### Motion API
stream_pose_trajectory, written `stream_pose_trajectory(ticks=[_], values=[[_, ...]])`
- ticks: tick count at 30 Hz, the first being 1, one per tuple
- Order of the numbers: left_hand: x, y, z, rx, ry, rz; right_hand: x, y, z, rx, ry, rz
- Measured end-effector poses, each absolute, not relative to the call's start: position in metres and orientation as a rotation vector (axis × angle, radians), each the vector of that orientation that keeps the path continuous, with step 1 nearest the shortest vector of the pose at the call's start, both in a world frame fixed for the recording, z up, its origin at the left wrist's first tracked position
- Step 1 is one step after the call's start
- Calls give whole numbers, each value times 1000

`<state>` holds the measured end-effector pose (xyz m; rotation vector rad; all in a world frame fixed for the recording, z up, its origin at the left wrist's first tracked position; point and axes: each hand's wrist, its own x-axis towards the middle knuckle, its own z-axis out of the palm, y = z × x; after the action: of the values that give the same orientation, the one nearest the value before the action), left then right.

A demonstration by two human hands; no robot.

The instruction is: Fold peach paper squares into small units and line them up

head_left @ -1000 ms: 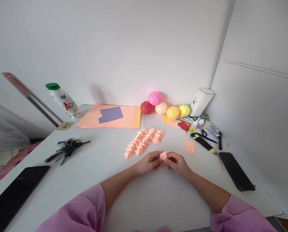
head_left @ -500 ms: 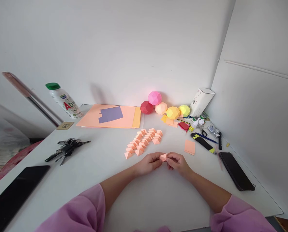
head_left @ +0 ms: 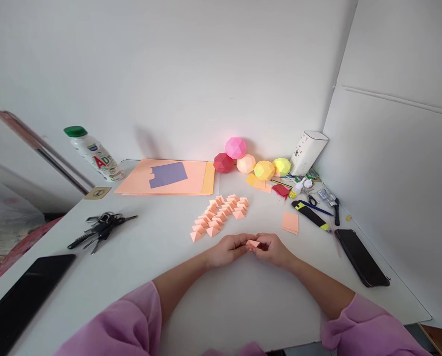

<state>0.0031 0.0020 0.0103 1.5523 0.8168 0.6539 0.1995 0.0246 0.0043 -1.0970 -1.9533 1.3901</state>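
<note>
Between my fingertips is a small folded piece of peach paper, held just above the white table. My left hand pinches its left side. On the right side, my right hand has thumb and fingers closed on the same piece. Just beyond my left hand stand rows of folded peach paper units with pointed tops. A small stack of flat peach paper pieces lies to the right, past my right hand. The undersides of my fingers are partly hidden.
Faceted paper balls sit against the wall. Peach sheets bear a purple cut piece. At left are a bottle, keys and a black tablet; at right, a utility knife, glue bottle and black phone.
The folded paper has turned between my fingers and more of its fold shows. My right hand has shifted slightly left, closer to my left. The view has moved a little.
</note>
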Motion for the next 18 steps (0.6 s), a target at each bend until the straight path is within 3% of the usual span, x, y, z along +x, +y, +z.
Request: stream_pose_trajectory(ticks=[18], values=[[5,5,11,1326,741,709,203,26,2,-1057,-1947,1493]])
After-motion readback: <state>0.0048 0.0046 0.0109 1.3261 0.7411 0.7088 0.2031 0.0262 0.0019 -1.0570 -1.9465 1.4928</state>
